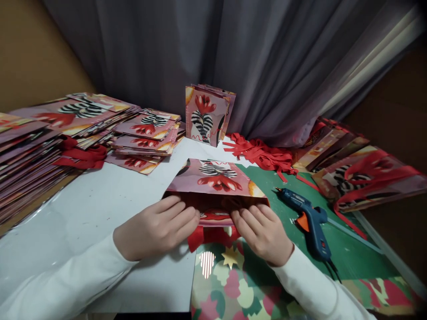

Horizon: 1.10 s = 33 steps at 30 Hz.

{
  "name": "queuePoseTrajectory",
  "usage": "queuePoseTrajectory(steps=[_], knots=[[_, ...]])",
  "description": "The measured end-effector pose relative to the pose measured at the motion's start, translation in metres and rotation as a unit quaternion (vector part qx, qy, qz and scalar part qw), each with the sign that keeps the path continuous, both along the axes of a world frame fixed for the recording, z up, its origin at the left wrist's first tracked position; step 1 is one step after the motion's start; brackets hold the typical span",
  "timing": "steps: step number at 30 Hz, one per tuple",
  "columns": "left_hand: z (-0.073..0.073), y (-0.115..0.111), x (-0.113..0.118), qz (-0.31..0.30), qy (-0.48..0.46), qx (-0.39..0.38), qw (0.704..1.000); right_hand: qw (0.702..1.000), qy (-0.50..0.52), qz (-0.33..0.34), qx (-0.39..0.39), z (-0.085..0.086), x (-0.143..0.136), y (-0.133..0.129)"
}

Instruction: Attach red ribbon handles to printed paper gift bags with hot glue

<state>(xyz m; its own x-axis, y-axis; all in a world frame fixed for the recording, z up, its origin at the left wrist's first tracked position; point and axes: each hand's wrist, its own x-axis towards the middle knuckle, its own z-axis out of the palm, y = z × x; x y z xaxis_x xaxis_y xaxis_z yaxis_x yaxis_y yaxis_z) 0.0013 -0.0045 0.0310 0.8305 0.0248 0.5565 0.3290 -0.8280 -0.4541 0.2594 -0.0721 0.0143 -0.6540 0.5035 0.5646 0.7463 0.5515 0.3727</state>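
A pink paper bag (pixel 216 180) with a red flower and striped print lies in front of me, its open mouth facing me. My left hand (pixel 163 224) is closed on the left side of the mouth, fingertips tucked inside. On the right side of the mouth, my right hand (pixel 262 229) grips the edge with curled fingers. Red ribbon (pixel 195 239) shows below the bag's near edge, between the hands. The thumbs are hidden.
Stacks of printed bags (pixel 147 133) fill the left side. One bag group (pixel 203 115) stands upright at the back. Red ribbons (pixel 263 153) lie behind a blue glue gun (pixel 313 222) on the green mat (pixel 360 262). Ribboned bags (pixel 367 178) rest at right.
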Motion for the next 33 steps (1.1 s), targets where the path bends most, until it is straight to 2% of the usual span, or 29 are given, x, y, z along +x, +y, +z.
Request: queuePoseTrajectory(steps=[5,8,12,16,21,26,29,33], knots=[[0.005,-0.002,0.001,-0.006,-0.048,-0.025,0.999,0.998,0.054,-0.017,0.036,-0.003,-0.002,-0.001],[0.012,0.001,-0.002,0.005,-0.028,-0.040,0.999,0.998,0.063,-0.019,0.010,0.004,-0.001,-0.001],[0.016,0.004,-0.005,0.012,-0.007,-0.052,0.999,0.999,0.023,0.013,-0.031,0.016,0.004,-0.002],[0.014,0.002,-0.006,0.005,0.002,-0.056,0.998,0.999,0.020,0.026,-0.030,0.014,0.006,-0.003],[0.012,0.003,-0.004,-0.006,-0.017,-0.074,0.997,0.998,0.068,-0.006,0.005,0.004,0.003,-0.001],[0.010,0.000,0.002,0.039,0.015,-0.079,0.996,0.994,0.062,-0.042,-0.073,0.009,-0.009,-0.002],[0.005,-0.004,0.007,0.053,0.004,-0.068,0.996,0.987,0.070,-0.077,-0.121,0.011,-0.021,-0.006],[-0.002,-0.008,0.011,0.054,-0.014,-0.059,0.997,0.978,0.079,-0.131,-0.139,0.010,-0.033,-0.011]])
